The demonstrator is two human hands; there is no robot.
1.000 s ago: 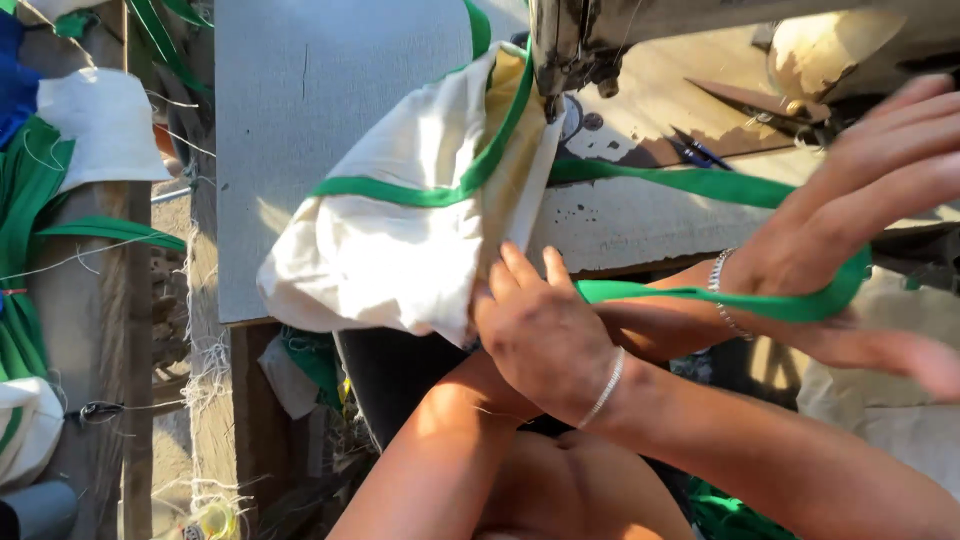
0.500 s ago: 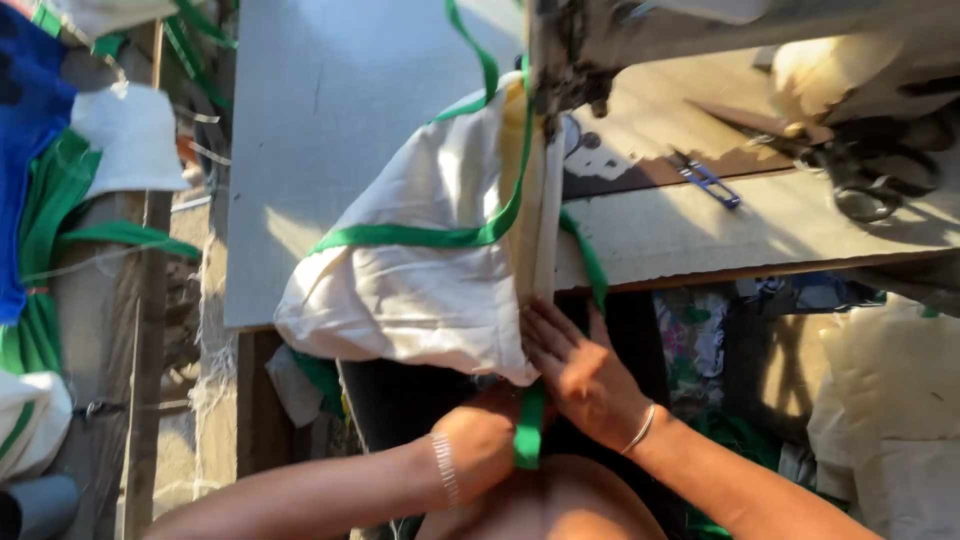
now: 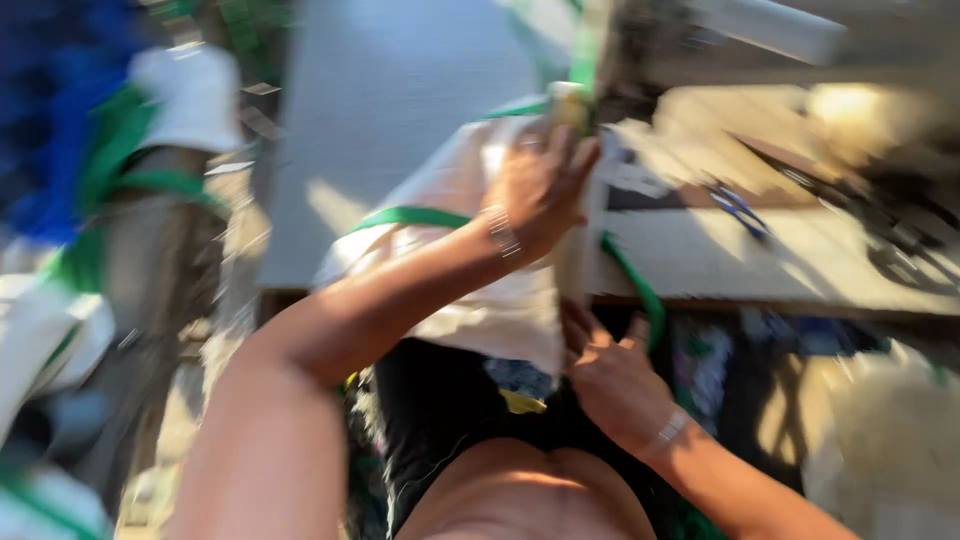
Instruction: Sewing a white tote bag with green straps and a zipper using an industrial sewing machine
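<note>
The view is motion-blurred. A white cloth piece (image 3: 470, 300) with green strap trim (image 3: 410, 216) hangs over the edge of the sewing table (image 3: 780, 262). My left hand (image 3: 540, 190) reaches up and lies over the cloth's top part, close under the sewing machine (image 3: 620, 45), fingers wrapped on the fabric. My right hand (image 3: 612, 378) is lower, below the table edge, its fingertips on the cloth's bottom corner beside a loose green strap (image 3: 640, 290). Both wrists wear a bracelet.
A grey board (image 3: 400, 130) lies behind the cloth. Blue-handled scissors (image 3: 740, 212) rest on the table to the right. Stacked white and green pieces (image 3: 180, 100) and blue fabric (image 3: 50, 130) sit at the left. Dark fabric (image 3: 440, 410) hangs under the table.
My left hand has let go of the green strap down low and risen onto the top of the cloth. My right hand has dropped slightly. The camera has swung, blurring the view.
</note>
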